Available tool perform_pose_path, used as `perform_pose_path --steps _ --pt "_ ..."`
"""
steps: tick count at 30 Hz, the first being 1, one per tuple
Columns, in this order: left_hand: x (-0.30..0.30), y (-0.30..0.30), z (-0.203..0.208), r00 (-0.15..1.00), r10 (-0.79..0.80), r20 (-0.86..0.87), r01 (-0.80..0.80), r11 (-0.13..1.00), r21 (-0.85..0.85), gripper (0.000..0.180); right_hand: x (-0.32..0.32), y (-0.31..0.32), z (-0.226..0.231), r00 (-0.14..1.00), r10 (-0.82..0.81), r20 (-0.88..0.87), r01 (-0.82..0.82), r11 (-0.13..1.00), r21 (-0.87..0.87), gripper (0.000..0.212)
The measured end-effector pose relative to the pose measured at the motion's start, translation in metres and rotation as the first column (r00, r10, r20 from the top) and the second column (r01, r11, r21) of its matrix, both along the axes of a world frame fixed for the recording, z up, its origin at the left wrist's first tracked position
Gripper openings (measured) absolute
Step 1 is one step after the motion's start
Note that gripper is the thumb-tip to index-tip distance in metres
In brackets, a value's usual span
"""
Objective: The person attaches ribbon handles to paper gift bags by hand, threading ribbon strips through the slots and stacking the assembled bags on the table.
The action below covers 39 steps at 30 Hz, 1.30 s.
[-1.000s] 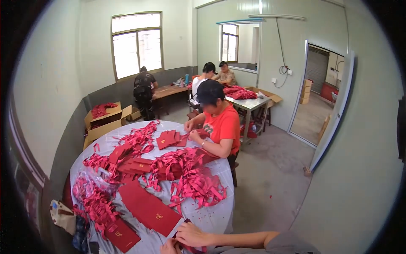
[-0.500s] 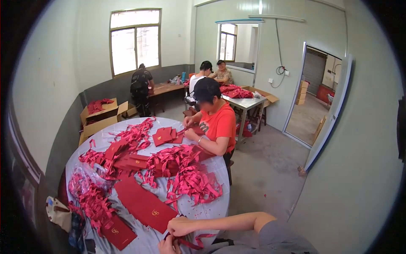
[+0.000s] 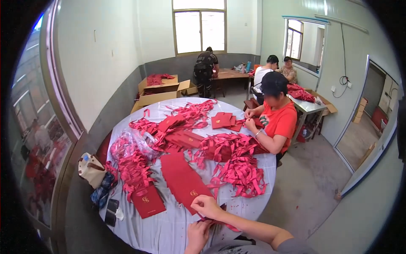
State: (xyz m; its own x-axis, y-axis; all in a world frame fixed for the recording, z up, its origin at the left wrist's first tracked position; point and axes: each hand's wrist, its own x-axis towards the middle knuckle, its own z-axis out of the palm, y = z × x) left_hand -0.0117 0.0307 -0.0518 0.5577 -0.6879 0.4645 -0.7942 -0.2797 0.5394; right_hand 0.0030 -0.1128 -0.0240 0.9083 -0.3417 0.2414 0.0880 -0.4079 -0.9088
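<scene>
At the near edge of the round table, my left hand (image 3: 197, 232) is closed on a dark red piece with ribbon (image 3: 229, 226), mostly hidden by my hands and forearm. Just above it, my right hand (image 3: 207, 207) has its fingers curled in a pinch. Whatever they hold, if anything, is too small to make out. Beyond my right hand lies a stack of flat red bags (image 3: 179, 175) with a gold emblem. To its left, another red bag (image 3: 148, 202) lies beneath a heap of red ribbons (image 3: 132, 169). A larger ribbon heap (image 3: 241, 178) lies to the right.
A co-worker in a red shirt (image 3: 277, 120) handles red pieces at the table's right side. A dark phone (image 3: 111, 211) lies on the pale tablecloth (image 3: 169, 233) near the left edge. Open cardboard boxes (image 3: 158, 98) stand behind the table. Other people are farther back.
My view has swung left, so the scene sits farther right. My right hand has risen a little away from my left, which stays low at the red piece.
</scene>
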Motion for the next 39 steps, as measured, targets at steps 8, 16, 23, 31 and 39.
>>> perform_pose_path --steps 8,16,23,31,39 --pt "0.008 -0.002 0.008 0.999 0.035 0.013 -0.035 0.999 -0.006 0.009 0.015 0.018 0.008 0.999 -0.03 0.021 0.028 0.997 0.068 0.012" --pt "0.02 0.002 -0.005 0.977 0.152 -0.15 -0.162 0.985 -0.06 0.012 0.011 0.015 0.018 0.99 -0.063 0.122 0.05 0.993 0.104 0.015" --pt "0.041 0.027 -0.035 0.769 0.3 -0.564 -0.418 0.904 -0.09 0.015 -0.049 0.016 -0.046 0.977 0.06 -0.205 -0.127 0.936 -0.327 0.028" --pt "0.057 0.034 -0.047 0.753 0.274 -0.598 -0.324 0.946 0.025 0.017 -0.054 0.037 -0.049 0.992 -0.124 -0.032 0.116 0.975 -0.19 0.02" --pt "0.052 0.027 -0.043 0.81 0.192 -0.554 -0.2 0.979 0.047 0.017 -0.053 0.022 -0.066 1.0 0.029 -0.007 -0.029 0.914 -0.404 0.019"
